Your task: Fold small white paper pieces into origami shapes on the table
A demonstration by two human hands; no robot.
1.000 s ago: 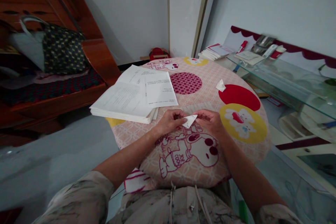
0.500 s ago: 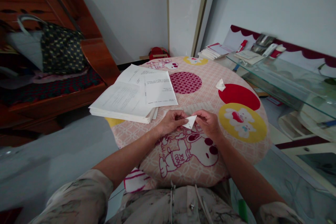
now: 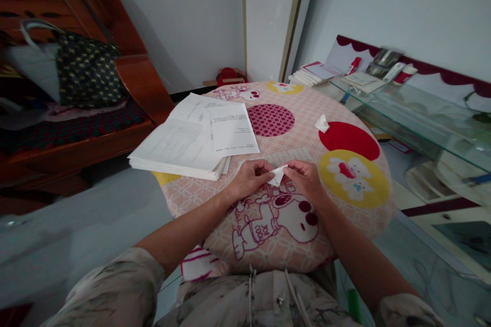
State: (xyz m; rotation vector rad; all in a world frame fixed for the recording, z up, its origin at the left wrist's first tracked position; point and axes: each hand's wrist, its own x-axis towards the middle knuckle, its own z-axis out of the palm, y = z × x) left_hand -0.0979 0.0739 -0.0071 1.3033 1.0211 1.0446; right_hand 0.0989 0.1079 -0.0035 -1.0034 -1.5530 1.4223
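Between my two hands is a small folded piece of white paper (image 3: 276,177), roughly a triangle with its point downward. My left hand (image 3: 253,176) pinches its left side between thumb and fingers. On the other side, the thumb and fingertips of my right hand (image 3: 305,174) are closed on its upper right corner. Both hands are just above the patterned tablecloth (image 3: 215,209), near the printed cartoon dog. Farther back, a second small folded white paper (image 3: 322,123) sits at the edge of the red circle on the cloth.
A thick stack of printed sheets (image 3: 184,143) lies at the table's left. To the right stands a glass shelf (image 3: 418,112) with a red-capped tube, boxes and a cup. A wooden bench (image 3: 141,82) with a dark patterned bag (image 3: 88,69) is at far left.
My right thumb and fingers have shifted slightly along the paper's right edge. My left hand keeps its pinch. The view has moved very slightly.
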